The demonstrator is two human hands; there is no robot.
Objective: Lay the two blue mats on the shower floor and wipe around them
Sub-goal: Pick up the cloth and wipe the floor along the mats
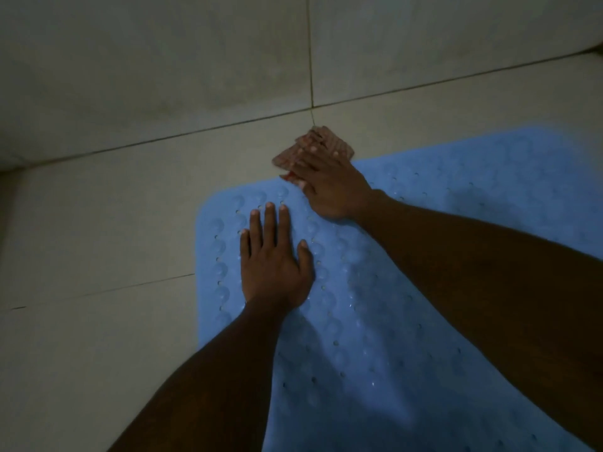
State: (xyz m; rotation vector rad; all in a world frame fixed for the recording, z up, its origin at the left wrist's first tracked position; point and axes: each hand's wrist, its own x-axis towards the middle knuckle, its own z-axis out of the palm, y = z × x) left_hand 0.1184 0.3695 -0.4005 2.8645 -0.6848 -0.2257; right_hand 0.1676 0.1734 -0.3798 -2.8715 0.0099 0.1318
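A blue mat [375,288] with small holes and raised bumps lies flat on the pale tiled shower floor [98,239]. It fills the lower right of the view. Whether it is one mat or two side by side I cannot tell. My left hand [274,259] rests flat on the mat near its left corner, fingers apart. My right hand [326,184] presses a folded reddish-brown cloth [313,148] onto the floor just past the mat's far edge, fingers spread over the cloth.
A tiled wall [163,60] rises behind the floor, meeting it along a dark grout line. Another wall edge shows at the far left. Bare floor tiles extend left of the mat. The light is dim.
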